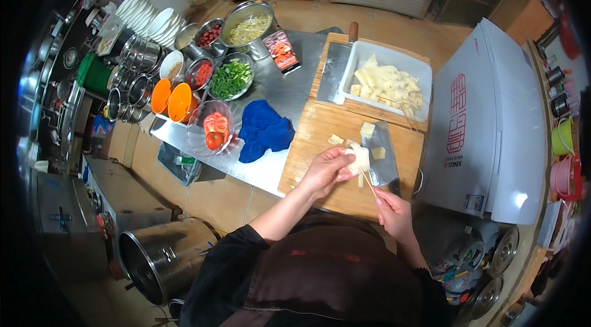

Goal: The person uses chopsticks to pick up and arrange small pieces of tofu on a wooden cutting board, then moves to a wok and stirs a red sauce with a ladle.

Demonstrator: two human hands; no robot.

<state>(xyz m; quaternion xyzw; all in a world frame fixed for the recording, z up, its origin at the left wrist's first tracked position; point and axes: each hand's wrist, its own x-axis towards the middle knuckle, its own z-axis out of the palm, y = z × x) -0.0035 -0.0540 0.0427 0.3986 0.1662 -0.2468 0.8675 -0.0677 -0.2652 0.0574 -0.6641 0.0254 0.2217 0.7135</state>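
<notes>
My left hand [327, 169] pinches a pale yellow sheet of food, perhaps tofu skin [358, 158], above the wooden cutting board [314, 142]. A thin wooden skewer [368, 182] is held in my right hand [392, 210], and its far end meets the sheet's lower edge. Whether it pierces the sheet I cannot tell. Beneath and beyond my hands lies a cleaver [386, 151], with cut pale pieces [367, 130] on its blade and on the board beside it. A white plastic tub [423, 66] farther back holds a heap of similar pieces [388, 84] and some skewers.
A second cleaver [330, 68] lies left of the tub. On the steel table [300, 91] are a blue cloth [265, 130], a bowl of chopped greens [232, 78], tomatoes [215, 140] and orange cups [181, 103]. A white chest freezer [489, 119] stands at the right.
</notes>
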